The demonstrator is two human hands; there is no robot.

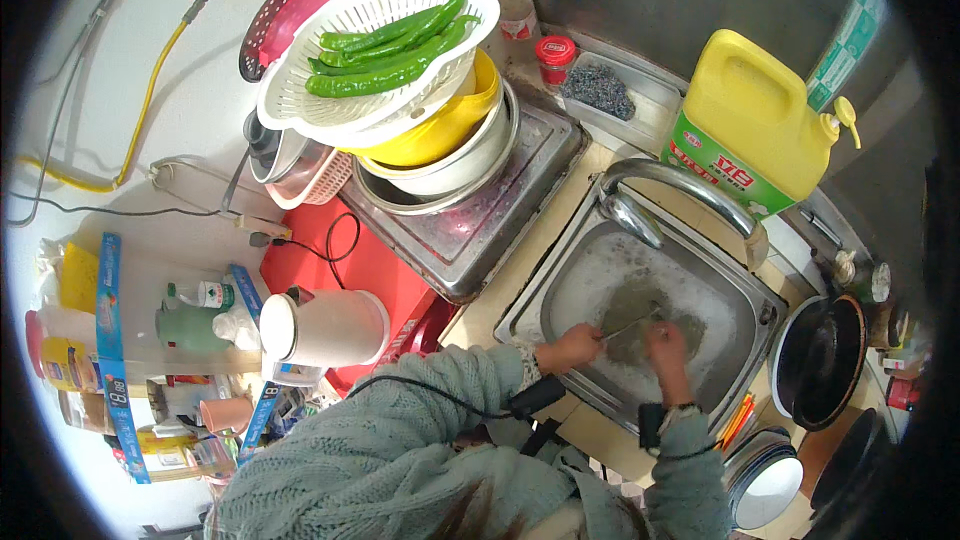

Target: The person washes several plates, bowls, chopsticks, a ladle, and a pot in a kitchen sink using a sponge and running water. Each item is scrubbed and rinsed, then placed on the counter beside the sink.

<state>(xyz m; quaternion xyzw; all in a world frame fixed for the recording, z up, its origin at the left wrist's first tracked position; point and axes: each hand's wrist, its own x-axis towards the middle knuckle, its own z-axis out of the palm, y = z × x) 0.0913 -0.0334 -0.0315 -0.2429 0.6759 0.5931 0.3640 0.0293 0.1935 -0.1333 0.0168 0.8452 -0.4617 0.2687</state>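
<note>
Soapy, greyish water stands in the stainless steel sink, with white foam around a darker patch. Over its near side, my left hand grips one end of a thin, light-coloured utensil, perhaps a chopstick or a spoon handle. My right hand is close beside it with curled fingers, near the utensil's other end; whether it grips anything is hidden. Above the basin's far side arches a chrome faucet, and no running water shows from its spout.
A yellow detergent jug with a pump stands behind the sink. On the left, a white colander of green peppers tops stacked bowls on the gas stove. A white kettle, stacked plates and a dark wok flank me.
</note>
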